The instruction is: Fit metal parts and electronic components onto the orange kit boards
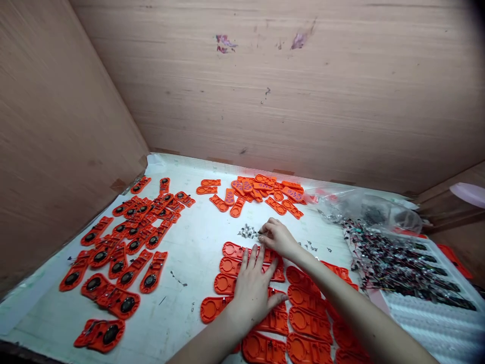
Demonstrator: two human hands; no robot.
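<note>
Head view: the left hand (254, 288) is laid with fingers spread over orange casings (224, 284), set in rows on the white surface (189, 237) from its middle toward the near edge. The right hand (278, 237) is bent above the topmost casing of the left-hand row, its thumb and index finger drawn close together beside a small pile of metal parts (248, 231); whether one of these is pinched cannot be told.

Along the left edge of the surface, casings fitted with black discs (150, 280) are scattered and partly overlapped. Toward the far edge, more orange pieces (265, 186) are heaped, some marked in purple. By the right edge, wire bundles (401, 268) are laid beside a clear plastic bag (379, 205), partly over a white ribbed tray (424, 323).

The casings are judged to be light, stiff plastic, rather smooth and easily slid if nudged; they are best gripped by the outer rim at the rounded end or along the long sides, with the recesses left free. The metal parts are judged very light, hard and easily dropped, so that they are best taken singly between thumb tip and fingertip, by their edges
</note>
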